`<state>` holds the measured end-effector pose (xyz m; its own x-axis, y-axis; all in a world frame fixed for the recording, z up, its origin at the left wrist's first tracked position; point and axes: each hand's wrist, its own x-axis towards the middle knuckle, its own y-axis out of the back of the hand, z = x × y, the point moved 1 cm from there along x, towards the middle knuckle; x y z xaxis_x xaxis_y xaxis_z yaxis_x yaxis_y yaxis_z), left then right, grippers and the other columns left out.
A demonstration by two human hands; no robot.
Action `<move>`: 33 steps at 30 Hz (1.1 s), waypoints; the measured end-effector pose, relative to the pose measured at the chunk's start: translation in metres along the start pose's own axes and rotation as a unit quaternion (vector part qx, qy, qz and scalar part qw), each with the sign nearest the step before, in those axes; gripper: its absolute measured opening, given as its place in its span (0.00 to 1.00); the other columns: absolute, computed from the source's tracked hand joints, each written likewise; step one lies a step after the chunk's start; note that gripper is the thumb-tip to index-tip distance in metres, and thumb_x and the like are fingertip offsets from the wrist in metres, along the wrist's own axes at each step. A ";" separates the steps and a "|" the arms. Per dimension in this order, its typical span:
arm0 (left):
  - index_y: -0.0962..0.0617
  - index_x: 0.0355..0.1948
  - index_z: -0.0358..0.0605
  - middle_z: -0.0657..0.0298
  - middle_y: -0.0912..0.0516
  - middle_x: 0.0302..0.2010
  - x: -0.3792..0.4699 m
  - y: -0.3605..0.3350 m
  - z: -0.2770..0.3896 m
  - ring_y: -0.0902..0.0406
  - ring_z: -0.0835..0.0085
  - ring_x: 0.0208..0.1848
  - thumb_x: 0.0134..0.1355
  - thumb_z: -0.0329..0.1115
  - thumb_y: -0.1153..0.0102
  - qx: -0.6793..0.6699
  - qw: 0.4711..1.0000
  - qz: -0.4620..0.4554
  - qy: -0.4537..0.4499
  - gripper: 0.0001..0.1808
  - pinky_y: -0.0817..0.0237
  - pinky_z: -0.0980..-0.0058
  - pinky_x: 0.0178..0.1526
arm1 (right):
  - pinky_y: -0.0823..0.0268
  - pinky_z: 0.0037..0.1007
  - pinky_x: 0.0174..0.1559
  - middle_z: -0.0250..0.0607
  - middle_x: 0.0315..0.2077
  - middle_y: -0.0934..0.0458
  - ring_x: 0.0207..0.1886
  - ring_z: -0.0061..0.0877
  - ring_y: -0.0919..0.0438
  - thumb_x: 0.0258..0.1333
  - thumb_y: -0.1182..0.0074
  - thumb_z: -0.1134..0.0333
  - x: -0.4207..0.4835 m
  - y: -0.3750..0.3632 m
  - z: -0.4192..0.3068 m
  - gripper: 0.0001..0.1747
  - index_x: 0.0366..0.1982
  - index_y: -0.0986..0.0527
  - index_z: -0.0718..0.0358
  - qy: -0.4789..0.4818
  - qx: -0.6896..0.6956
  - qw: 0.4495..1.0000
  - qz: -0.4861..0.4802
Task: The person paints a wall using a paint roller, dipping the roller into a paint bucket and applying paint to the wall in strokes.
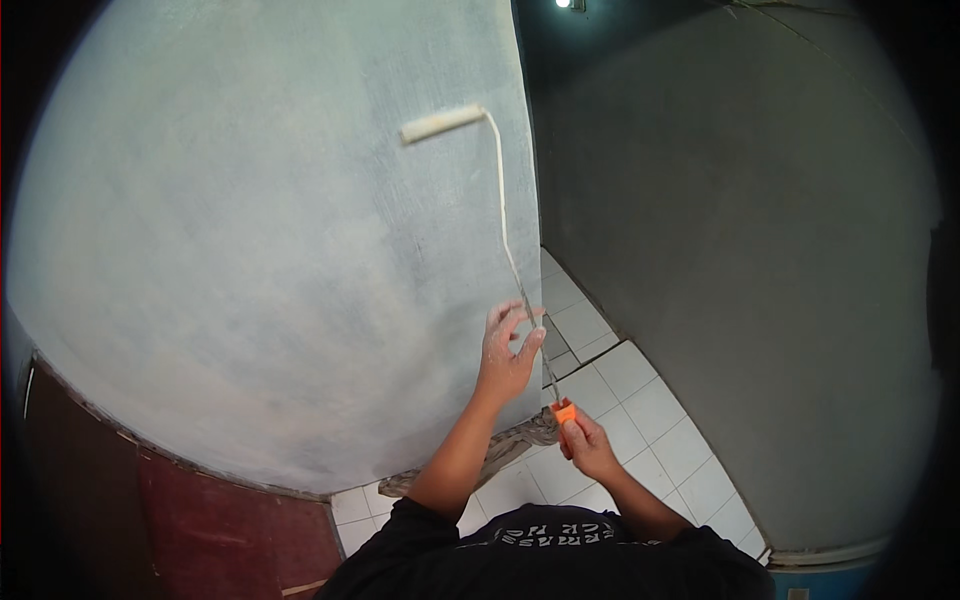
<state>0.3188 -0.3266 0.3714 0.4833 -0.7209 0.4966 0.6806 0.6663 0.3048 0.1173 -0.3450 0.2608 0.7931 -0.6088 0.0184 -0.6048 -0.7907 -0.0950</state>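
A paint roller [444,124] with a pale cover lies over the upper part of a light blue-grey wall [285,247]; its outline is slightly blurred. From it a bent metal rod runs down to an orange handle [564,412]. My right hand [589,448] is closed around that handle. Higher up, my left hand [512,346] is beside the rod with its fingers apart and curved; whether the fingertips touch the rod cannot be told. Streaks of whitish paint mark the left fingers. Darker, streaky patches show on the wall below the roller.
A dark grey wall [735,262] stands at the right, past the light wall's vertical edge. White floor tiles [622,424] run between them. Crumpled brownish sheeting [517,442] lies along the wall's foot. A dark red panel [225,517] is at lower left, and a lamp [563,3] glows at the top.
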 end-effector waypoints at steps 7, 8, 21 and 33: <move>0.21 0.52 0.50 0.53 0.29 0.56 -0.020 -0.006 -0.024 0.30 0.60 0.57 0.60 0.42 0.38 0.011 0.999 -0.053 0.001 0.20 0.32 0.64 0.49 | 0.40 0.20 0.22 0.27 0.19 0.32 0.18 0.15 0.33 0.73 0.71 0.48 -0.012 0.020 0.023 0.30 0.65 0.37 0.61 -0.062 0.035 0.997 -0.034; 0.22 0.54 0.50 0.53 0.29 0.55 -0.039 -0.013 -0.038 0.30 0.60 0.57 0.60 0.40 0.37 0.009 0.998 -0.066 0.020 0.21 0.32 0.64 0.49 | 0.40 0.20 0.21 0.28 0.18 0.32 0.16 0.15 0.34 0.73 0.70 0.46 -0.022 0.025 0.049 0.31 0.64 0.36 0.60 -0.071 0.015 0.997 -0.031; 0.27 0.61 0.51 0.57 0.29 0.56 0.001 0.021 0.004 0.30 0.67 0.56 0.59 0.37 0.38 0.001 0.998 -0.025 -0.063 0.27 0.32 0.70 0.50 | 0.42 0.19 0.20 0.28 0.18 0.33 0.15 0.14 0.37 0.73 0.67 0.51 -0.014 -0.028 -0.031 0.28 0.63 0.35 0.62 -0.008 -0.031 0.998 0.060; 0.25 0.59 0.54 0.57 0.30 0.57 -0.066 -0.011 -0.052 0.31 0.62 0.59 0.60 0.41 0.37 0.022 0.996 -0.079 0.034 0.26 0.32 0.67 0.50 | 0.44 0.18 0.21 0.25 0.16 0.36 0.15 0.12 0.39 0.72 0.60 0.53 -0.048 0.000 0.072 0.23 0.58 0.30 0.61 -0.045 0.017 0.999 0.026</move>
<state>0.3083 -0.2963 0.2935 0.4096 -0.8272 0.3847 0.7271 0.5507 0.4099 0.0848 -0.3112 0.1880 0.7650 -0.6395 -0.0762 -0.6436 -0.7547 -0.1275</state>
